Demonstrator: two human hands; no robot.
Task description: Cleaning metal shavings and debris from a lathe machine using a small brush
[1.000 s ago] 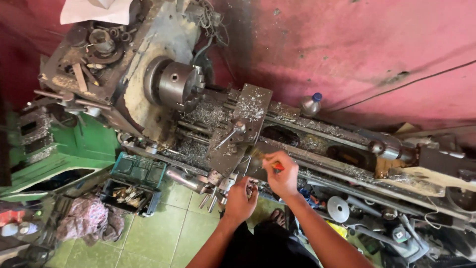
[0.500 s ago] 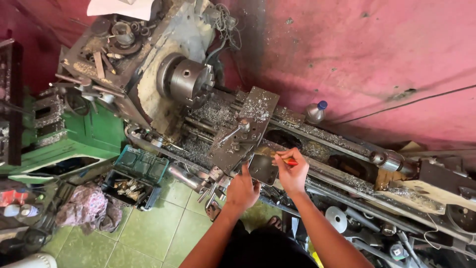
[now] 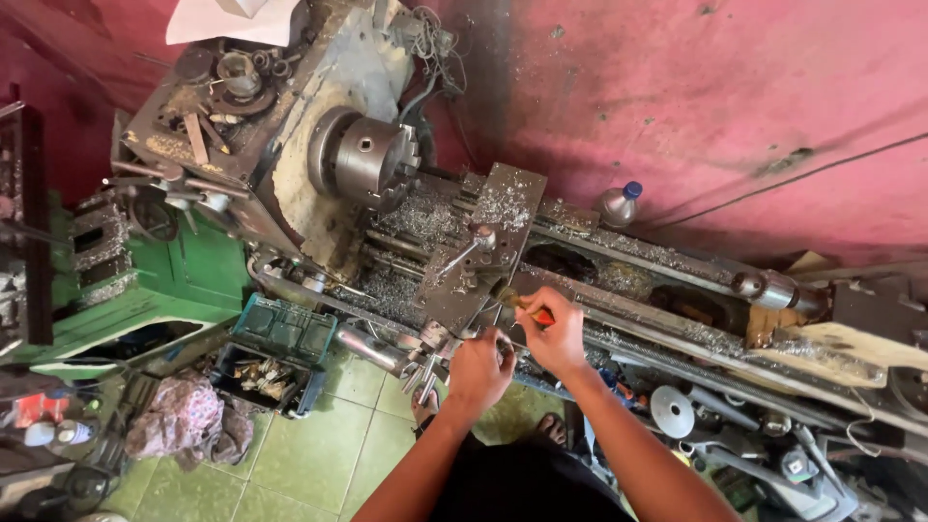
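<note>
A small brush with an orange-red handle (image 3: pixel 535 312) sits in the grip of the right hand (image 3: pixel 556 333), fingers curled tight around it, at the front edge of a metal lathe's carriage (image 3: pixel 478 253); the brush's long axis runs roughly left to right, its dull bristle end pointing left and slightly up toward the carriage, the handle end buried in the fist. Just beside it, the left hand (image 3: pixel 480 365) is closed over a control at the lathe's apron, though what exactly it grasps is hidden beneath the knuckles. Several lever handles (image 3: pixel 422 372) splay out directly below and to the left of that hand, crowding the space near the wrist. Metal shavings (image 3: pixel 430 215) cover the bed and the carriage top, and a tool post lever (image 3: pixel 462 253) juts up close to the bristles. Farther left stands the steel chuck (image 3: pixel 365 158) on the worn headstock. A plastic bottle with a blue cap (image 3: pixel 617 204) rests against the red wall (image 3: pixel 735 106) behind the bed. On the green tiled floor (image 3: pixel 319 454), a teal crate (image 3: pixel 275 353) of parts and a bundle of rags (image 3: pixel 188 418) lie well apart from both hands.
</note>
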